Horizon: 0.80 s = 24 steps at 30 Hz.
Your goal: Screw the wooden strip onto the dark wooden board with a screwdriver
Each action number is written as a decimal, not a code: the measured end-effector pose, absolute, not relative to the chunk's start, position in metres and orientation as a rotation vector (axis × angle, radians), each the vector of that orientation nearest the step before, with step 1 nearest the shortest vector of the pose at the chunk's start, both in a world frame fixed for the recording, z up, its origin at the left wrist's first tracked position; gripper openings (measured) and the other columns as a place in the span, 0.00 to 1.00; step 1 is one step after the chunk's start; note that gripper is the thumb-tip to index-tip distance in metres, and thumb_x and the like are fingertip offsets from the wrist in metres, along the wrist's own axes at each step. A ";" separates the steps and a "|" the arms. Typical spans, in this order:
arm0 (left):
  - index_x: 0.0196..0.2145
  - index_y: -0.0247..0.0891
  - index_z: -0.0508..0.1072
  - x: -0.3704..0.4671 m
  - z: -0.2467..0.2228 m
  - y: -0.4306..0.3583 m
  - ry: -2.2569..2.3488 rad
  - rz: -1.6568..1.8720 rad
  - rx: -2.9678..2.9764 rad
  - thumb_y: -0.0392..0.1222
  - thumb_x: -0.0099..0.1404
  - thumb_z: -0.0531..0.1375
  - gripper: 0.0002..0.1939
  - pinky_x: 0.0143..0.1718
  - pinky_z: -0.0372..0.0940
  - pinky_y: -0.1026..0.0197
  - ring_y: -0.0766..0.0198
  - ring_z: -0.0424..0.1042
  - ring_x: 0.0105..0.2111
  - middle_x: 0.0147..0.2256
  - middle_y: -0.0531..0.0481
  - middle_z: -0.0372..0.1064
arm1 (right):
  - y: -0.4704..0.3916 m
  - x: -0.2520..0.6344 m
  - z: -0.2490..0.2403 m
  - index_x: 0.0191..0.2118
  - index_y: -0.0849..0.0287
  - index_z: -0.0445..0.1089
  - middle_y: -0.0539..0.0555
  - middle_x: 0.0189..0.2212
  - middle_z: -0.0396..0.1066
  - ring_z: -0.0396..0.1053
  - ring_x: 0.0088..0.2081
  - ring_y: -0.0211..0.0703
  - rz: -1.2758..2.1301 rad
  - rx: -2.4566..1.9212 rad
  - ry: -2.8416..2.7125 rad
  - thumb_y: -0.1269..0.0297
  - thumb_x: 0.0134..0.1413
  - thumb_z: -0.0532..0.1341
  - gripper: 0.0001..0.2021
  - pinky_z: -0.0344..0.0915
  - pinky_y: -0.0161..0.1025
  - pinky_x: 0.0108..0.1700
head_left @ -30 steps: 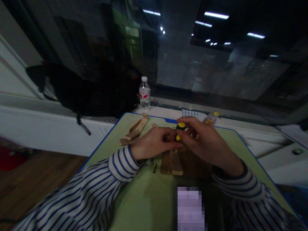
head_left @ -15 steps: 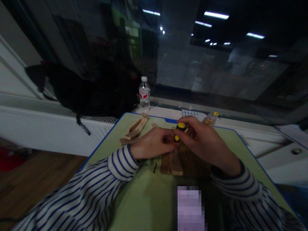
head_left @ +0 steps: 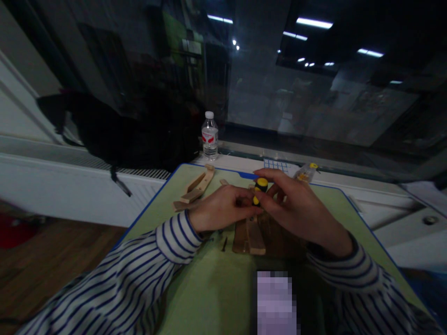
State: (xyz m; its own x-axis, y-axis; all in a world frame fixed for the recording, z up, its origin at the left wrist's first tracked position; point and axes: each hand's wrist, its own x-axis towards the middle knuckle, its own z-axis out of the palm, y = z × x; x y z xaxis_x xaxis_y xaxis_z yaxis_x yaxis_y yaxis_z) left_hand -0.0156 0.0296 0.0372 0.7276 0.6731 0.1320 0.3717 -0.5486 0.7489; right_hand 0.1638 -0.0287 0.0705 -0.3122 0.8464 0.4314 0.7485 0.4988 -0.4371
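Observation:
A stubby yellow-and-black screwdriver [head_left: 261, 184] stands roughly upright above a brown board [head_left: 239, 244]. My right hand [head_left: 296, 204] has its thumb and fingers around the handle, with the index finger raised by the top. At the handle's lower end, the thumb and index finger of my left hand [head_left: 220, 207] are closed around it; the tip is hidden behind them. Under my hands a wooden strip [head_left: 255, 239] lies on the board, with a dark screw head [head_left: 251, 218] showing. A loose screw [head_left: 224, 244] lies on the green table left of the board.
Wooden pieces [head_left: 197, 190] lie at the back left of the green table [head_left: 195, 298]. A phone [head_left: 275, 302] with a blurred screen is at the near side. Along the sill stand a water bottle [head_left: 210, 137] and a clear bag [head_left: 305, 173]. A black bag [head_left: 139, 130] sits left.
My right fingers have shifted slightly around the screwdriver handle, and the handle shows turned a little, with more yellow on its side. The left hand has hardly moved.

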 end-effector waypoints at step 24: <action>0.38 0.36 0.75 -0.015 0.036 0.031 0.754 0.590 2.192 0.52 0.60 0.59 0.16 0.29 0.59 0.65 0.67 0.65 0.26 0.26 0.54 0.68 | -0.024 0.165 0.066 0.48 0.53 0.64 0.45 0.23 0.70 0.68 0.23 0.35 0.197 -1.390 -2.091 0.60 0.58 0.57 0.13 0.58 0.33 0.24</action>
